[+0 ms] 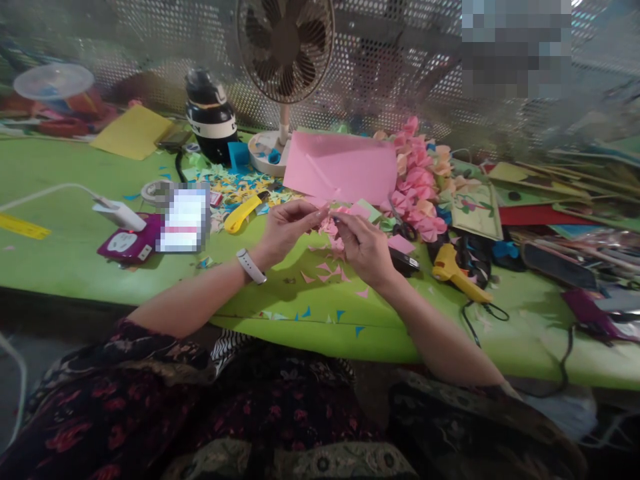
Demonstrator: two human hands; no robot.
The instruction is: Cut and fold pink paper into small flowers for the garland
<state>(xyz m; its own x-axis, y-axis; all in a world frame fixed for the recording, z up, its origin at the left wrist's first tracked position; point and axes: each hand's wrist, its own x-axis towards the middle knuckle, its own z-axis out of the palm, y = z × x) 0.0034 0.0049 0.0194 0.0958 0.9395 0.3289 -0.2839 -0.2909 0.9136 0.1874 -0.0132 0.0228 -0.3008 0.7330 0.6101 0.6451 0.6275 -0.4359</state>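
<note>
my left hand [287, 230] and right hand [367, 248] met narrowly above pink scraps [333, 235], probably for precision; their grip was unclear.

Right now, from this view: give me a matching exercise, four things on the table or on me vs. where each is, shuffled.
Things
1. Glue gun
2. Wristband
3. Black bottle
4. Box cutter

Places
A. Between the phone and the left hand
B. Upright, to the left of the fan
C. On the table, to the right of the right hand
D. Around the left wrist

Pairs: 1-C, 2-D, 3-B, 4-A
</note>
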